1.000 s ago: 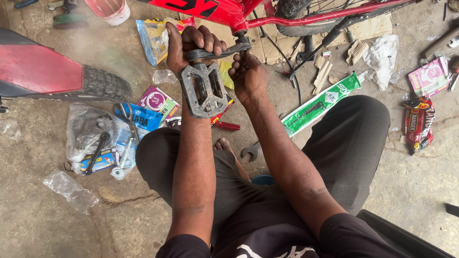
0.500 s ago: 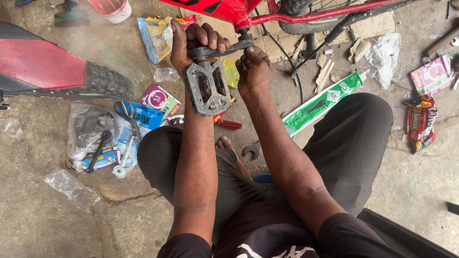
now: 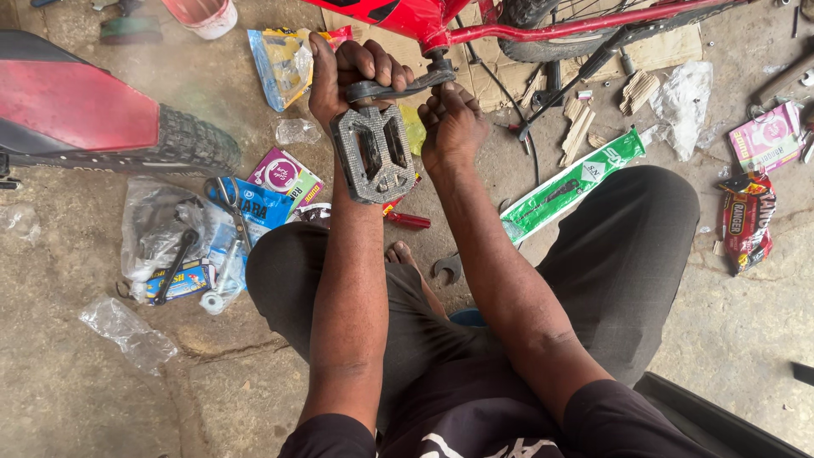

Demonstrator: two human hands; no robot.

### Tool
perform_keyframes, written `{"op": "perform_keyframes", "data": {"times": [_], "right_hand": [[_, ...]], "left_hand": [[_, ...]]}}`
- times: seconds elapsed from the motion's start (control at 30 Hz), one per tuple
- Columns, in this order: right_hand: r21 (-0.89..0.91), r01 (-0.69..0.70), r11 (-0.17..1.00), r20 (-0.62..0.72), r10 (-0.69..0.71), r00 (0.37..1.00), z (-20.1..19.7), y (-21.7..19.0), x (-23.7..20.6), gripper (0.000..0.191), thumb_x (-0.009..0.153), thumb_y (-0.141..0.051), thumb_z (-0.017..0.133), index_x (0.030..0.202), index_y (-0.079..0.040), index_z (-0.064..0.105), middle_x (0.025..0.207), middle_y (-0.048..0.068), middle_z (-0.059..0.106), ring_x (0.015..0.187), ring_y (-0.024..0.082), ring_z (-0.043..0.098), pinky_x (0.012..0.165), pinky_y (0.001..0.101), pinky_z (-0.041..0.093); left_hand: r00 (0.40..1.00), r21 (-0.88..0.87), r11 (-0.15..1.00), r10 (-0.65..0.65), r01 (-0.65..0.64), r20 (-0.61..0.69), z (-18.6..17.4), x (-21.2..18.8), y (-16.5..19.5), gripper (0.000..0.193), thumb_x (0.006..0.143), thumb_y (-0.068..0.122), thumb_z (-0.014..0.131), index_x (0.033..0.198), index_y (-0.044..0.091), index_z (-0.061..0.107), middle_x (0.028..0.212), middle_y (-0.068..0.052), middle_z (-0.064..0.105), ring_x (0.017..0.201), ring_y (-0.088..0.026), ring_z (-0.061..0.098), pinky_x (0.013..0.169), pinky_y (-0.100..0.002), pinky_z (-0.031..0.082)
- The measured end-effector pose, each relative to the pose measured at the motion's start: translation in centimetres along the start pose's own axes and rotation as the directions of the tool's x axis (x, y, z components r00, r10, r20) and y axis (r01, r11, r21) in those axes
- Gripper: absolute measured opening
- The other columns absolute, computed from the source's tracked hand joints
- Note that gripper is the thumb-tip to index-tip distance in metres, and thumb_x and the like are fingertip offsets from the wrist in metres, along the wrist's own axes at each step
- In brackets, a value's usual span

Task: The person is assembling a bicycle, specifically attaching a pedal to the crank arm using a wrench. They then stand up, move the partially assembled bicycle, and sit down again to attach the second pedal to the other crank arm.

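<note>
1. On the concrete floor (image 3: 76, 399), near its far edge left of the hands, a blue-and-yellow plastic packet (image 3: 284, 64) lies opened; just below it sits a small clear bag (image 3: 298, 131).
2. Left of the person's knee lie a purple-and-white round-labelled packet (image 3: 288, 175), a blue packet (image 3: 254, 208) and crumpled clear plastic wrap (image 3: 157, 225) with a dark tool on it.
3. To the right, a long green-and-white sleeve (image 3: 572, 182) lies slantwise beside the other knee; toward the floor's right edge sit a pink box (image 3: 767, 136) and a red-and-black wrapper (image 3: 746, 222).
4. At the far edge, a pink-and-white tub (image 3: 203, 15) stands; what is in it cannot be told.
5. The left hand (image 3: 348, 72) is wrapped tight around the dark crank arm (image 3: 398, 85) of the red bicycle frame (image 3: 407, 17), and the grey flat pedal (image 3: 373, 153) hangs from that arm, over the left forearm.
6. The right hand (image 3: 454, 123) pinches the crank's end with fingers pressed together, just beside the pedal.
7. Against the earlier frames, both hands hold as before; the pedal sits in much the same spot.
</note>
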State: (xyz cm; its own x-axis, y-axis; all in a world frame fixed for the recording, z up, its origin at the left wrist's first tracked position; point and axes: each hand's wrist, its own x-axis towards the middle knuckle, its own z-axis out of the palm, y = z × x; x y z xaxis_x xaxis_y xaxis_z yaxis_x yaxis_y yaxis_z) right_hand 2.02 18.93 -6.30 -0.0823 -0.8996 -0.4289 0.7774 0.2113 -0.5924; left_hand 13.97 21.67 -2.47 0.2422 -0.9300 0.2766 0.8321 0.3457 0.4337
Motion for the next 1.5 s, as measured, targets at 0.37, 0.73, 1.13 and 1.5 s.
{"op": "perform_keyframes", "data": {"times": [0.37, 0.73, 1.13, 1.5], "right_hand": [[-0.228, 0.512, 0.828, 0.158, -0.487, 0.859, -1.8, 2.3, 1.1, 0.019, 0.092, 0.005, 0.071, 0.093, -0.004, 0.055, 0.082, 0.005, 0.063, 0.068, 0.013, 0.060, 0.061, 0.0295, 0.055], [-0.072, -0.040, 0.997, 0.058, 0.044, 0.997, -0.4, 0.2, -1.2, 0.013, 0.101, -0.017, 0.057, 0.097, -0.005, 0.057, 0.077, 0.005, 0.057, 0.065, 0.016, 0.055, 0.054, 0.0310, 0.049], [0.086, -0.237, 0.968, 0.028, 0.235, 0.972, 0.3, -0.4, -0.4, 0.020, 0.103, -0.021, 0.056, 0.097, -0.001, 0.059, 0.080, 0.008, 0.062, 0.068, 0.017, 0.058, 0.062, 0.0308, 0.052], [-0.078, 0.152, 0.985, -0.068, -0.157, 0.985, -1.0, 1.6, 0.7, 0.009, 0.090, 0.000, 0.068, 0.093, -0.003, 0.061, 0.080, 0.006, 0.063, 0.068, 0.015, 0.063, 0.060, 0.0304, 0.057]], "left_hand": [[1.000, -0.021, 1.000, 0.000, 0.001, 0.025, -0.5, 0.1, -0.1, 0.064, 0.108, 0.058, 0.036, 0.087, 0.004, 0.062, 0.082, -0.013, 0.061, 0.078, -0.028, 0.063, 0.084, -0.045, 0.051], [0.998, -0.045, 0.999, 0.002, 0.001, 0.059, -0.7, 0.4, -0.2, 0.064, 0.108, 0.058, 0.037, 0.087, 0.003, 0.063, 0.081, -0.012, 0.062, 0.077, -0.028, 0.064, 0.083, -0.044, 0.051], [0.996, -0.043, 0.999, 0.029, -0.033, -0.089, 1.6, 0.0, -0.8, 0.064, 0.107, 0.059, 0.041, 0.083, 0.003, 0.062, 0.077, -0.011, 0.059, 0.072, -0.027, 0.059, 0.082, -0.045, 0.051], [0.999, -0.033, 0.999, 0.024, -0.026, -0.048, 0.8, 0.5, -0.7, 0.068, 0.106, 0.061, 0.037, 0.083, 0.003, 0.063, 0.076, -0.012, 0.062, 0.070, -0.026, 0.062, 0.080, -0.045, 0.052]]}}
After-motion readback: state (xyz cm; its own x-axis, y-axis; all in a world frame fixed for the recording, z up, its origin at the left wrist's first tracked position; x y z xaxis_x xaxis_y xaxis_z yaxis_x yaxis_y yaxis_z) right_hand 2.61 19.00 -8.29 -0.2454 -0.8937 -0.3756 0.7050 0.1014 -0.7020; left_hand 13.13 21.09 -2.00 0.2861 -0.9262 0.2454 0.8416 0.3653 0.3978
